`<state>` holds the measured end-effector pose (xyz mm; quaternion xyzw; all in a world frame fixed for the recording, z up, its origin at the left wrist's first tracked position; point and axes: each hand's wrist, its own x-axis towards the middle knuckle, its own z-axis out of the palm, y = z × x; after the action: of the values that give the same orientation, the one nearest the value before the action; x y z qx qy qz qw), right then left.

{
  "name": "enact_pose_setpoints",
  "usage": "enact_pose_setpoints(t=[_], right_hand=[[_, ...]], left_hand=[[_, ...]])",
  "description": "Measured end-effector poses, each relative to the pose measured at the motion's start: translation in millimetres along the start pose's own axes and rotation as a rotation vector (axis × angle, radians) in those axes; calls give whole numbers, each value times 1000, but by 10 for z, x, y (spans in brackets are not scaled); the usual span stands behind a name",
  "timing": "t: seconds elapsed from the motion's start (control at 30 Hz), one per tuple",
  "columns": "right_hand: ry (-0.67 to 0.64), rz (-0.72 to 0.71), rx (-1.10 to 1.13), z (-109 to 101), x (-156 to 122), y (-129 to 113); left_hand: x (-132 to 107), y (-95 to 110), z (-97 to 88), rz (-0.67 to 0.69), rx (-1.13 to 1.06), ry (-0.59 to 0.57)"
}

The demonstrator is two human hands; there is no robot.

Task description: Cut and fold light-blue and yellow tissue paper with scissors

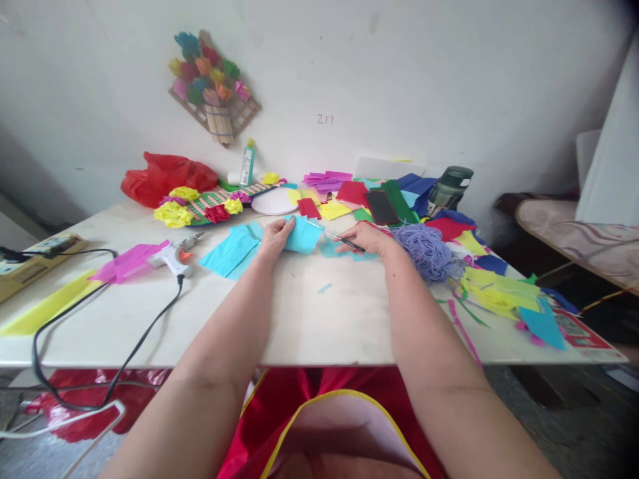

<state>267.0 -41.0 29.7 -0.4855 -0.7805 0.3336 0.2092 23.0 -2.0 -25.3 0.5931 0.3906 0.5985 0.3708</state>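
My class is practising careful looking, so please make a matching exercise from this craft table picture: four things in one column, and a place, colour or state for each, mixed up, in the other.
Column one
1. scissors
2. light-blue paper at the scissors' tips
3. yarn
4. glue gun

Column two
A. lavender, in a tangled heap
B. white, with an orange trigger
C. held in the right hand
D. pinched by the left hand

Right pairs: 1-C; 2-D; 3-A; 4-B.
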Motion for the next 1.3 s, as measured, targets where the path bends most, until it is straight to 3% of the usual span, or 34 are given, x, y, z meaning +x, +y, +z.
enact_pose_setpoints(t=[0.4,0.9,1.3], right_hand=[[-60,13,-58,31,-32,-127],[16,28,48,70,45,-42],[56,43,49,64,11,-112]], left_hand=[[-2,-31,10,-30,-13,-56],[-22,14,19,-19,-34,-54],[-11,-5,2,-7,-14,-38]])
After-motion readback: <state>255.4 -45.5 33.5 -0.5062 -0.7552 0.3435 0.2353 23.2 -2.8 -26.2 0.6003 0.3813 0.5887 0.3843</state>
